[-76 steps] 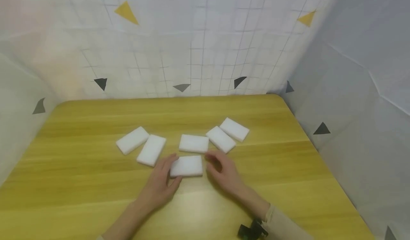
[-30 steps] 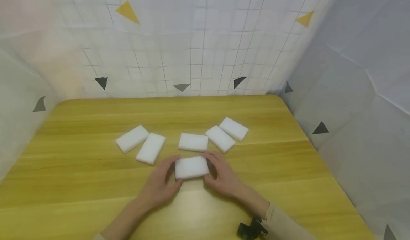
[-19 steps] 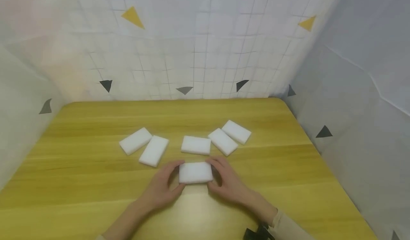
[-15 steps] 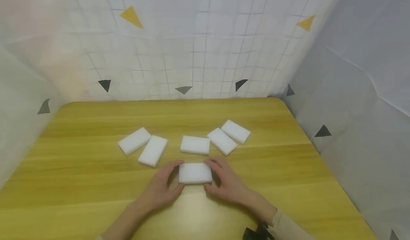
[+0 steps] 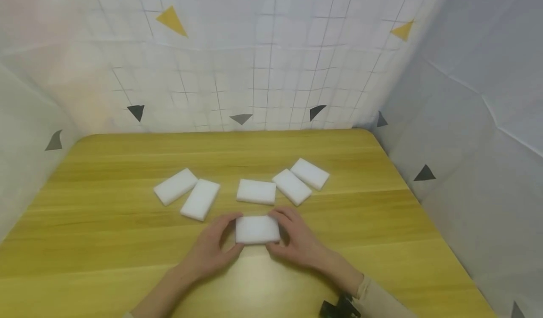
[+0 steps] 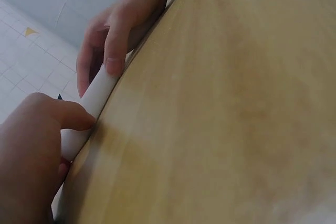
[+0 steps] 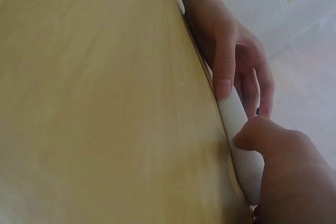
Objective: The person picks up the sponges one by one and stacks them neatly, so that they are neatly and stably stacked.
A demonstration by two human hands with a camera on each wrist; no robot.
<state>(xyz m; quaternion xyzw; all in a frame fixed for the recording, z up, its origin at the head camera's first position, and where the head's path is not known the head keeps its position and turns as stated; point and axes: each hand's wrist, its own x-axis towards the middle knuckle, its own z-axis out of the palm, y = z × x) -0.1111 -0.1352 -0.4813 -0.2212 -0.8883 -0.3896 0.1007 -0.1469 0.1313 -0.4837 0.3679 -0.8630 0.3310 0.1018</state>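
White sponge block [image 5: 257, 229] lies flat on table [image 5: 106, 242], pinched by left hand [image 5: 210, 248] and right hand [image 5: 300, 242] fingers

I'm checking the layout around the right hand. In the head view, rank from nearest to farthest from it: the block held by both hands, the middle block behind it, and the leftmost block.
From the right hand:
1. Held block, gripped at its right end.
2. Middle block, just behind, up the table.
3. Leftmost block, far across on the left side.
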